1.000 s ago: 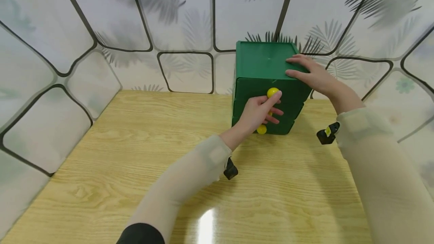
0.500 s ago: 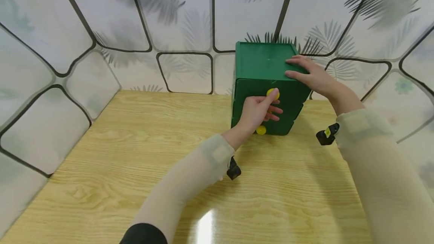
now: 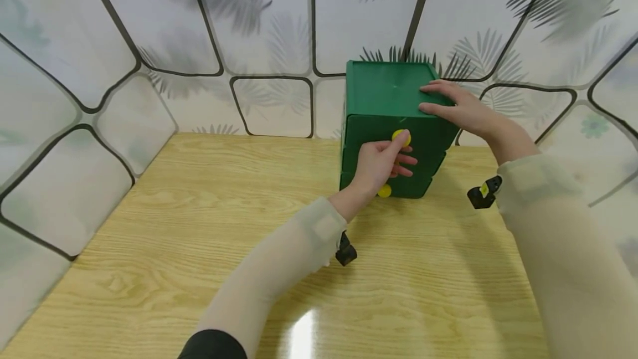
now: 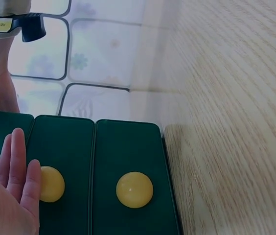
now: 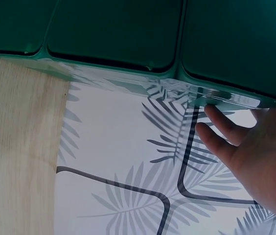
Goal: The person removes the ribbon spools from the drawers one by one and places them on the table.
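Note:
A green three-drawer box (image 3: pixel 389 90) stands on the table in the head view, its drawers all flush at the front. My left hand (image 3: pixel 375 166) pinches the yellow top knob (image 3: pixel 401 138) with thumb and forefinger. The other fingers of this hand stretch below it, past the middle knob (image 4: pixel 53 184), which they partly cover. The bottom knob (image 4: pixel 134 190) shows fully in the left wrist view. My right hand (image 3: pixel 466 107) rests on the box's upper right edge, with thumb and fingers spread over the top. Several of its fingers (image 5: pixel 218 139) lie along the side in the right wrist view.
The wood-grain table (image 3: pixel 199 248) runs to the left and front of the box. A patterned wall covering (image 3: pixel 271 107) rises close behind it and along both sides. A small black wrist camera (image 3: pixel 483 193) hangs at the right cuff, another camera (image 3: pixel 346 249) at the left.
My left thumb has shifted slightly onto the top knob, and the left wrist has moved a little to the right. The box and my right hand stay nearly still.

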`<action>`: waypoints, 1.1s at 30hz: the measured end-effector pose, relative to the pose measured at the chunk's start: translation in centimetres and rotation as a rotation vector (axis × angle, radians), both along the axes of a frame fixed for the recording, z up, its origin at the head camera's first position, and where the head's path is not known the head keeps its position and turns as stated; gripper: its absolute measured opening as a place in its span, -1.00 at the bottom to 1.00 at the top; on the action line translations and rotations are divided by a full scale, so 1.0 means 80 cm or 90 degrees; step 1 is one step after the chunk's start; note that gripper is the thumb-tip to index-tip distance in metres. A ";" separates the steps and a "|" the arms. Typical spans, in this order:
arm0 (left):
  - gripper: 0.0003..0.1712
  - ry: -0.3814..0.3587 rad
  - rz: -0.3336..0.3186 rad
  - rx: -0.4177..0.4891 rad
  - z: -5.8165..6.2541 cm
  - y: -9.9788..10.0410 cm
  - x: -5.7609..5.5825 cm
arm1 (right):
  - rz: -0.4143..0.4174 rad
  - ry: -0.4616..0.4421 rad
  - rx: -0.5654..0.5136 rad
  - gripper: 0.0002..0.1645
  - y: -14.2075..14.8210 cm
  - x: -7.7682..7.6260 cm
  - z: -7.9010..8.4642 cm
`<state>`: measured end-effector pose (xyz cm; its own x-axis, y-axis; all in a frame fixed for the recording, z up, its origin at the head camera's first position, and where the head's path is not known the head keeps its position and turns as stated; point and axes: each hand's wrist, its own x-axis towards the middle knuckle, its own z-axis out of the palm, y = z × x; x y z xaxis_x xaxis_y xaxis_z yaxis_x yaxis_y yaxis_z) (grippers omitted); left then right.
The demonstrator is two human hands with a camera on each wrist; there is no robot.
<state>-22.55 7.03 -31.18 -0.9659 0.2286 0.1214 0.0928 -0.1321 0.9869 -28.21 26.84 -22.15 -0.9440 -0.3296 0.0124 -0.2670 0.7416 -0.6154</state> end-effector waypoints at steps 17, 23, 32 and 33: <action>-0.40 -0.003 -0.016 0.002 -0.006 -0.002 0.021 | -0.007 -0.026 0.034 -0.14 0.004 -0.002 0.007; -0.40 -0.042 -0.045 0.018 -0.003 -0.005 0.034 | -0.008 -0.019 0.037 -0.15 0.006 -0.001 0.007; -0.44 -0.068 -0.093 0.019 0.001 -0.018 0.057 | -0.009 -0.005 0.037 -0.15 0.003 -0.001 0.008; -0.46 -0.073 -0.099 0.023 0.002 -0.019 0.060 | -0.008 -0.003 0.037 -0.15 0.003 -0.001 0.008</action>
